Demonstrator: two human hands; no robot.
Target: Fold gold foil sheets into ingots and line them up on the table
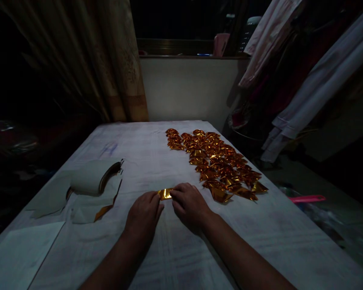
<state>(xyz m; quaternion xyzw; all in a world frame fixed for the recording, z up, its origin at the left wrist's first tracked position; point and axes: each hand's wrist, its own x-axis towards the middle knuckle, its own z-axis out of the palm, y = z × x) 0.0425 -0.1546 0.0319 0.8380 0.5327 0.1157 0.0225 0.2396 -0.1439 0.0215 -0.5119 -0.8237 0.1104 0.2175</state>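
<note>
A small folded strip of shiny gold foil paper (165, 194) lies between my two hands on the cloth-covered table. My left hand (143, 213) grips its left end, fingers closed with the thumb underneath. At the other end, my right hand (190, 204) pinches the strip, its fingers bent over the edge. Right of my hands, rows of folded gold foil pieces (219, 165) spread toward the table's far right edge. To the left sits a curled stack of pale-backed sheets (89, 177), and a loose sheet (89, 209) with a gold underside lies in front of it.
A flat white sheet (21, 253) lies at the near left of the table (175, 257). Behind stand a curtain (109, 60) and a low wall (187, 88) with a pink cup (220, 43) on the sill. Clothes (314, 80) hang at right, above a pink-handled item (308, 198).
</note>
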